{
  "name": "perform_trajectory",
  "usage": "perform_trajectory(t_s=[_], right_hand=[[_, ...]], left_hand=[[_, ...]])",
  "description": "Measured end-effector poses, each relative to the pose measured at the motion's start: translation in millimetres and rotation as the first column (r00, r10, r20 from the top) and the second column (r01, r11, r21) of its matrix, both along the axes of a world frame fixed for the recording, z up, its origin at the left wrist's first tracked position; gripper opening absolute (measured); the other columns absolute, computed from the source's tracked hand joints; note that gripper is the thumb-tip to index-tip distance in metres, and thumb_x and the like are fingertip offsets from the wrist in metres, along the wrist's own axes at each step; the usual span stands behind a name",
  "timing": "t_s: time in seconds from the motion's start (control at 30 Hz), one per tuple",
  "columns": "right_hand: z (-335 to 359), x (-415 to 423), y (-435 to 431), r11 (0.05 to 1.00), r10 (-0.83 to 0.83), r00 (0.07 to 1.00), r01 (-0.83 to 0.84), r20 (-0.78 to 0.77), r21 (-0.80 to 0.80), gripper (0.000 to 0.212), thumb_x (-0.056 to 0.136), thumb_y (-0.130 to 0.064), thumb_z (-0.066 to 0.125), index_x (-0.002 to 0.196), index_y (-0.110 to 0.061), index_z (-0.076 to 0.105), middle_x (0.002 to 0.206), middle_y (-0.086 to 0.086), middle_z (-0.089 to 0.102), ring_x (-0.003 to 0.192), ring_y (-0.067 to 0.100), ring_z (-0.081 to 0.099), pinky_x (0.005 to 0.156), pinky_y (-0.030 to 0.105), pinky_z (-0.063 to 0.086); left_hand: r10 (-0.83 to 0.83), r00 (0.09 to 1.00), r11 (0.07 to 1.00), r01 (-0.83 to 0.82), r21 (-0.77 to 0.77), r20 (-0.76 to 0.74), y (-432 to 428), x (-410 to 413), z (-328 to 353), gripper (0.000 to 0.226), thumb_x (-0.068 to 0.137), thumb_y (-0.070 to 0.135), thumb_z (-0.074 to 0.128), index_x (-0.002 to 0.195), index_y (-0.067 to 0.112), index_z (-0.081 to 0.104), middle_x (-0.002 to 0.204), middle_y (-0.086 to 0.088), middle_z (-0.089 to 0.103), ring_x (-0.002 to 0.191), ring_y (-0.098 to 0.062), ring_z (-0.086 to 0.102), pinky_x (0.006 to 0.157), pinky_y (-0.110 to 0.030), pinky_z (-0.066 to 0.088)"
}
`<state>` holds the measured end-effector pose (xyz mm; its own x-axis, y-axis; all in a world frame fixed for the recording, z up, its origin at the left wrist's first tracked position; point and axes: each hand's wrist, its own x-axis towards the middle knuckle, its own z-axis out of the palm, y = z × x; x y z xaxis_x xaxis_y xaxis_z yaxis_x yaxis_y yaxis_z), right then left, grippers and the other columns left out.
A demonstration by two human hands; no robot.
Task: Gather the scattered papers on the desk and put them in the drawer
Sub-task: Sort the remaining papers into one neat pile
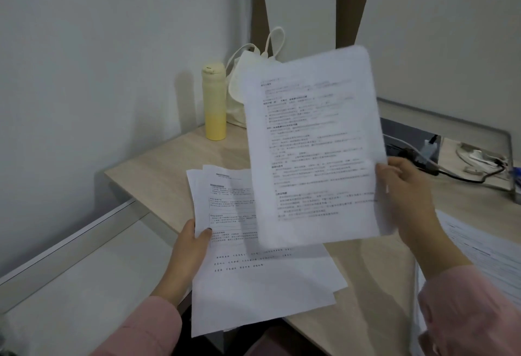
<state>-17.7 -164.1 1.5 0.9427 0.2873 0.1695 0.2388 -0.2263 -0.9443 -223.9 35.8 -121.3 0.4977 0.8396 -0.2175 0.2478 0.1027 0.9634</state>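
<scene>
Printed sheet is pinched at its right edge by right hand, frame centre; paper stack is gripped by left hand fingers over counter. Light, floppy, likely slippery; edges are best pinched.

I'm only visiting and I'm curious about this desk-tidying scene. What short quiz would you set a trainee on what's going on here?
1. True or false: the right hand holds a raised sheet by its edge.
2. What stands beside the yellow bottle on the desk? A) a mug B) a white cloth bag C) a lamp
3. Fill the gap: the left hand grips a stack of ____.

Key: 1 true; 2 B; 3 papers.
</scene>
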Motion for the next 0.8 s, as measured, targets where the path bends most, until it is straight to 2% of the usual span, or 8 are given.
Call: perform_trajectory(t_s=[0.13,0.2,0.27,0.4,0.47,0.6,0.67,0.8], right_hand=[[-27.3,-6.0,3.6,0.986,0.107,0.971,-0.131,-0.212,-0.102,0.015,0.094,-0.017,0.048,0.085,-0.016,0.060,0.080,0.002,0.066,0.066,0.019,0.062,0.058,0.028,0.046],[-46.2,-6.3,5.8,0.973,0.107,0.964,-0.152,-0.242,-0.174,0.016,0.094,-0.016,0.049,0.083,-0.015,0.060,0.080,0.006,0.066,0.065,0.023,0.061,0.061,0.030,0.048],[-62.1,-6.0,7.0,0.959,0.073,0.973,-0.128,-0.219,-0.252,0.015,0.093,-0.016,0.048,0.088,-0.013,0.061,0.082,0.005,0.066,0.065,0.022,0.060,0.059,0.028,0.046],[-74.7,2.3,1.7,0.970,-0.058,0.990,0.025,-0.131,-0.243,0.017,0.094,-0.010,0.041,0.095,-0.011,0.057,0.081,0.006,0.060,0.064,0.016,0.052,0.053,0.025,0.038],[-77.5,9.7,-4.7,0.961,-0.057,0.992,0.024,-0.114,-0.277,0.019,0.094,-0.009,0.039,0.100,-0.012,0.057,0.083,0.007,0.060,0.067,0.021,0.054,0.055,0.026,0.040],[-86.6,9.2,-7.7,0.888,0.101,0.979,-0.170,-0.178,-0.426,0.022,0.093,-0.006,0.041,0.095,-0.015,0.061,0.090,0.010,0.065,0.070,0.020,0.059,0.058,0.027,0.043],[-90.3,3.3,-4.3,0.853,0.165,0.966,-0.241,-0.198,-0.463,0.026,0.092,-0.005,0.042,0.087,-0.020,0.062,0.084,0.004,0.067,0.068,0.012,0.059,0.056,0.024,0.043],[-90.7,-10.8,10.4,0.783,0.315,0.928,-0.373,-0.200,-0.498,0.032,0.092,-0.008,0.047,0.076,-0.032,0.062,0.079,-0.011,0.067,0.071,0.012,0.062,0.062,0.023,0.044]], left_hand=[[0.020,0.999,1.000,-0.020,-0.015,0.038,-1.9,1.3,1.2,0.016,0.096,0.012,0.045,0.111,0.018,0.049,0.096,0.005,0.058,0.077,-0.003,0.054,0.058,-0.020,0.040],[0.020,0.999,1.000,-0.019,-0.013,0.046,-2.0,0.8,1.1,0.015,0.096,0.012,0.045,0.110,0.017,0.049,0.098,0.003,0.058,0.077,-0.003,0.054,0.058,-0.019,0.040],[0.017,0.998,0.999,-0.015,-0.030,0.061,-2.1,-0.2,1.7,0.015,0.096,0.012,0.046,0.110,0.017,0.050,0.093,0.007,0.058,0.077,-0.003,0.055,0.058,-0.018,0.040],[0.011,0.996,0.997,-0.005,-0.072,0.089,-2.1,-4.2,3.9,0.016,0.096,0.012,0.046,0.110,0.018,0.053,0.095,0.008,0.061,0.082,-0.005,0.058,0.061,-0.021,0.043],[0.022,0.994,0.996,-0.013,-0.085,0.110,-1.3,-6.8,3.6,0.018,0.096,0.012,0.046,0.110,0.019,0.055,0.098,0.009,0.063,0.084,-0.006,0.060,0.063,-0.021,0.044],[0.030,0.993,0.996,-0.019,-0.091,0.117,0.9,-9.9,3.1,0.018,0.095,0.014,0.048,0.108,0.019,0.059,0.104,0.005,0.066,0.091,-0.010,0.062,0.067,-0.023,0.046],[0.023,0.995,0.996,-0.014,-0.088,0.102,0.2,-9.7,3.8,0.019,0.096,0.016,0.047,0.109,0.018,0.060,0.107,0.001,0.067,0.095,-0.015,0.064,0.073,-0.026,0.049],[0.009,0.997,0.993,0.000,-0.120,0.078,0.1,-6.3,7.5,0.027,0.098,0.029,0.042,0.115,0.014,0.057,0.112,-0.004,0.065,0.102,-0.021,0.062,0.081,-0.031,0.049]])
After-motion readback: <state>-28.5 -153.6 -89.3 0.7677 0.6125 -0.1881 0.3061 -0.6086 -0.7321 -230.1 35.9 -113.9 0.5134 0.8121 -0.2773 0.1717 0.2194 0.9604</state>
